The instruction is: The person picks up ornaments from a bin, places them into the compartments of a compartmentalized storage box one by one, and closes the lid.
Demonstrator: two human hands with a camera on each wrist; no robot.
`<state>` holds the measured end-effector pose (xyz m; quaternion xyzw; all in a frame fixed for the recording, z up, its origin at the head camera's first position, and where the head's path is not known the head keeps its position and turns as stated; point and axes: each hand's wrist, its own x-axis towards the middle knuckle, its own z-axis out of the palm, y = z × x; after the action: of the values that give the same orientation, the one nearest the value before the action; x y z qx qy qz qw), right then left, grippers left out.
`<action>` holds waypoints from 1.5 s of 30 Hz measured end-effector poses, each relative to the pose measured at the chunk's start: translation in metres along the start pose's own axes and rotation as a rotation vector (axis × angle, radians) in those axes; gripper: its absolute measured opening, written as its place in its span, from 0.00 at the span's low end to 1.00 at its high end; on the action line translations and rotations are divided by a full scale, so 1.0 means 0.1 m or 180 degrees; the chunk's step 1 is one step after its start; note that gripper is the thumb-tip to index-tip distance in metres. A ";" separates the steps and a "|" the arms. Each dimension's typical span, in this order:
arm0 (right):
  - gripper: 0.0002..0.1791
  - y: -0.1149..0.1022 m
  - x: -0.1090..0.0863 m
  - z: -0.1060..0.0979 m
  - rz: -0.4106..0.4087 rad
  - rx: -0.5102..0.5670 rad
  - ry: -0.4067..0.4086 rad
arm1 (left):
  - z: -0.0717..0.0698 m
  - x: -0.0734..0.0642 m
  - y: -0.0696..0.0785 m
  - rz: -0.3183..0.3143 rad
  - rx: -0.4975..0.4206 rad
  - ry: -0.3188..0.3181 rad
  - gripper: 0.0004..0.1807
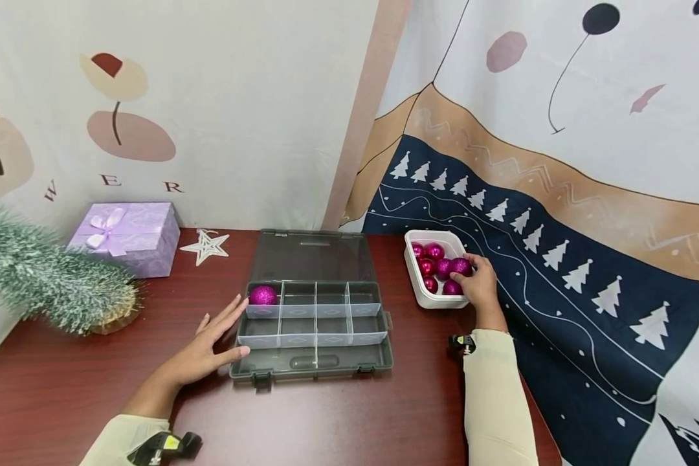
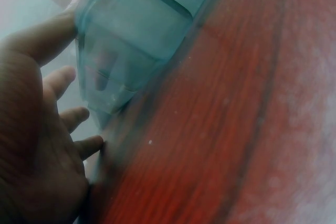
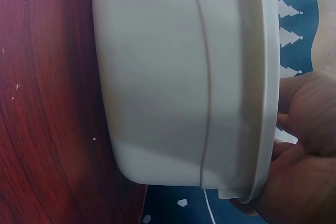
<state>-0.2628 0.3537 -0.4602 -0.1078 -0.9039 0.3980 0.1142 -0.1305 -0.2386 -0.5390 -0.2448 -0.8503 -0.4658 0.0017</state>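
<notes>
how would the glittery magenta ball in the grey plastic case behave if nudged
The glittery magenta ball would probably roll, being round, but the translucent plastic dividers beside it should limit that. Its speckled coating probably resists slipping.

The left grip (image 2: 31,124), a bare hand, fills the left side, its thumb (image 2: 47,38) pointing up at the edge of a see-through greenish box (image 2: 136,30); contact is unclear. Three spread fingers (image 2: 75,117) show below. The box sits on a reddish wooden bench (image 2: 220,119) with dark grain, hazy at right.
</notes>
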 end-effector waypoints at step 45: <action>0.30 -0.58 -0.39 0.24 -0.1235 0.0292 0.0004 | 0.02 -0.01 -0.01 0.0014 0.0007 0.0031 0.51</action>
<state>-0.2384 0.2879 -0.4375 0.0735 -0.8885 0.4092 0.1941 -0.1301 -0.2380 -0.5412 -0.2444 -0.8503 -0.4661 0.0072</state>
